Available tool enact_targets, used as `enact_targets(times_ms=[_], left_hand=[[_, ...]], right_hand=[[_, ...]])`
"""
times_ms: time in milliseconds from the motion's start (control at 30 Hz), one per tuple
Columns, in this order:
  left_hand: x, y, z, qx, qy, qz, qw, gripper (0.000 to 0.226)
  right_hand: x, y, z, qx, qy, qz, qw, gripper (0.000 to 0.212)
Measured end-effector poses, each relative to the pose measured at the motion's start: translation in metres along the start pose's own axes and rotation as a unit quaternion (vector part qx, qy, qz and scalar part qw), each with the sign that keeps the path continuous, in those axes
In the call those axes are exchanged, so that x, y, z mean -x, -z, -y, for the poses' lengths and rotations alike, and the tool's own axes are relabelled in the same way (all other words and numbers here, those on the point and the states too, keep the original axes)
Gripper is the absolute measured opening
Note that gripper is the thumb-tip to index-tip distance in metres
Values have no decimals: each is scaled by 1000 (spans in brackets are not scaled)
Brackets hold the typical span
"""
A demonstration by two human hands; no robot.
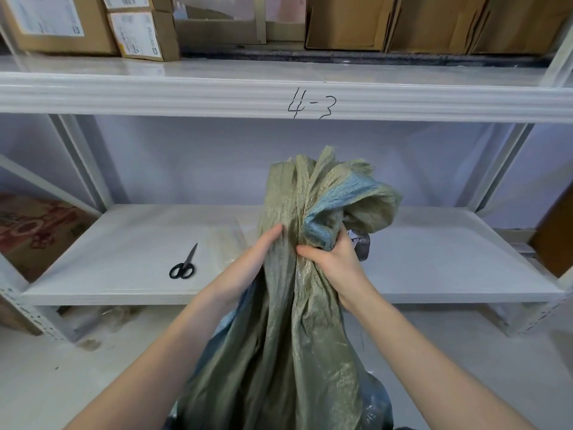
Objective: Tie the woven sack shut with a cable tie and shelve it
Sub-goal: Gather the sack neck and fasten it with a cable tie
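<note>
A green woven sack (288, 336) with a pale blue inner side stands on the floor in front of the white shelf (124, 243). Its mouth is bunched upward into a crumpled neck (313, 187). My left hand (254, 259) presses against the left side of the gathered neck, fingers wrapped into the fabric. My right hand (331, 259) is clenched on the right side of the neck. A grey plastic item (361, 243) shows just behind my right hand. No cable tie is visible.
Black scissors (183, 264) lie on the lower shelf board to the left of the sack. The beam above is marked "4-3" (311, 103). Cardboard boxes (62, 23) fill the upper shelf. A printed carton (34, 231) sits at the far left.
</note>
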State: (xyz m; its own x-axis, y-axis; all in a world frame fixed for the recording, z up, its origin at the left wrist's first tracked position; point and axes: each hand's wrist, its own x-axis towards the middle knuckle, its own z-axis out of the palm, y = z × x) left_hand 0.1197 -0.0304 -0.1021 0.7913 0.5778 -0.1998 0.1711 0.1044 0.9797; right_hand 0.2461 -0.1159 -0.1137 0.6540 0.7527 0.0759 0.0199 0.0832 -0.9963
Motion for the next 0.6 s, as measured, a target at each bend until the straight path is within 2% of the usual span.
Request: enact_targets(times_ms=[67, 167, 233, 300, 367, 433, 500, 600], left_hand=[[0, -6, 0, 32, -15, -41, 999, 58], [0, -12, -1, 114, -72, -77, 988, 38], [3, -13, -7, 140, -104, -88, 981, 39], [2, -11, -10, 163, -112, -84, 977, 44], [2, -11, -13, 190, -97, -66, 975, 44], [4, -13, -14, 205, -72, -45, 975, 36], [5, -15, -13, 170, -49, -21, 984, 23], [4, -11, -8, 143, -50, 11, 988, 32]], right_hand=[[0, 0, 1, -6, 7, 1, 1000, 59], [1, 1, 1, -4, 4, 0, 1000, 64], [1, 3, 1, 3, -10, 11, 1000, 64], [0, 5, 2, 8, -24, 34, 999, 67], [1, 5, 3, 2, -34, 65, 997, 82], [1, 3, 3, -14, -39, 86, 995, 90], [0, 1, 2, -19, -34, 87, 996, 77], [-2, 0, 1, -8, -18, 45, 999, 60]])
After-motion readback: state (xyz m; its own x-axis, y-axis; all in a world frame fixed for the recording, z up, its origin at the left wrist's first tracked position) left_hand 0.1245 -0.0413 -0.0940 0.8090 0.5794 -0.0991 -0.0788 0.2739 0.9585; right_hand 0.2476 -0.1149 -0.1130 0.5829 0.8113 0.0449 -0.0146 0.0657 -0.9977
